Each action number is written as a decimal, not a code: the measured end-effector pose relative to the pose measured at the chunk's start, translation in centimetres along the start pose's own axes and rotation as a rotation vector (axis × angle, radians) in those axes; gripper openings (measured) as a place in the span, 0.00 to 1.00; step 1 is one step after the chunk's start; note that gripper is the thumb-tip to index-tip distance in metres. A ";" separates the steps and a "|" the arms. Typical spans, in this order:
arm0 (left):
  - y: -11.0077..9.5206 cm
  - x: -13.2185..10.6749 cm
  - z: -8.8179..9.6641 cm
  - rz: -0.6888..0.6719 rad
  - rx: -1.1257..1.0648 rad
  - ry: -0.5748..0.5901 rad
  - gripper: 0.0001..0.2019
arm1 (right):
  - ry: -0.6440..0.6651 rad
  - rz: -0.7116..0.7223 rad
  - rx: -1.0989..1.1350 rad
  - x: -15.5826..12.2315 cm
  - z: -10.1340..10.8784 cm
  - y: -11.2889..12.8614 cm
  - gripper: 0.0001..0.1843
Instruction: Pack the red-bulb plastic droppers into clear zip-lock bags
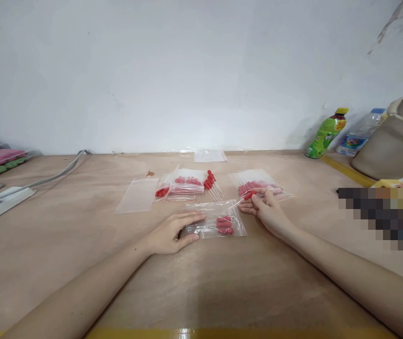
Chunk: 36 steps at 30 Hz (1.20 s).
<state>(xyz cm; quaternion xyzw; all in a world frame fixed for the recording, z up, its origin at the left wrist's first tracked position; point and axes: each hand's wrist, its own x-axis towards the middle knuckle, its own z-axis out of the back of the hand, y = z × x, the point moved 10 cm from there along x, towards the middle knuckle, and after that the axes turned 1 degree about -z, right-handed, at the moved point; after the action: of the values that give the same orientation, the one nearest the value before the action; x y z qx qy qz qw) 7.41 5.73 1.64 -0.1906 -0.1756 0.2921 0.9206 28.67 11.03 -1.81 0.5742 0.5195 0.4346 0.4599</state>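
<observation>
My left hand (180,231) rests on the left end of a clear zip bag (206,207), its fingers stretched out and the thumb apart. Inside this bag lie several sticks with red tips (225,225), pointing right. Between the thumb and fingers of my right hand (267,209) is a single red-tipped stick (249,195). Its pale thin shaft slants down to the left over the bag's upper right part. Just behind the bag, a small bunch of loose red-tipped sticks (211,183) lies on the table.
Filled bags of red-tipped sticks (189,181) lie behind left, another filled bag (258,181) behind right. A flat bag (138,195) is at left, another (210,156) by the wall. A green bottle (326,134), water bottle (358,136) and grey-brown container (392,141) stand right; a cable (60,174) runs left.
</observation>
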 end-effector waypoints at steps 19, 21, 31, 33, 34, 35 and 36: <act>-0.3 0.1 0.4 0.007 -0.010 -0.011 0.26 | 0.363 -0.039 -0.455 -1.1 -4.9 -0.6 0.15; -0.2 0.1 0.3 0.006 -0.007 -0.011 0.26 | 0.286 0.056 -0.496 -1.0 -4.8 0.1 0.13; -0.3 0.2 0.1 -0.011 -0.001 -0.003 0.23 | 0.271 0.218 -0.779 0.2 -3.5 3.2 0.11; -0.3 0.2 0.1 -0.005 -0.002 -0.001 0.23 | 0.208 0.292 -0.895 1.2 -3.9 5.0 0.09; -0.3 0.2 0.1 -0.005 -0.001 0.000 0.23 | 0.195 0.321 -0.955 1.8 -4.5 5.5 0.08; -0.3 0.2 0.1 -0.008 0.002 -0.003 0.23 | 0.188 0.331 -1.019 2.5 -5.4 5.7 0.07; -0.3 0.2 0.2 -0.014 0.008 -0.007 0.23 | 0.178 0.351 -1.084 3.3 -6.4 5.7 0.06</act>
<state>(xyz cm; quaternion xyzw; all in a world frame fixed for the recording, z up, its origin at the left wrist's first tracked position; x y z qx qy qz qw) 7.61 5.67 1.94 -0.1848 -0.1792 0.2870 0.9227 23.84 14.58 5.12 0.2952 0.1563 0.7552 0.5641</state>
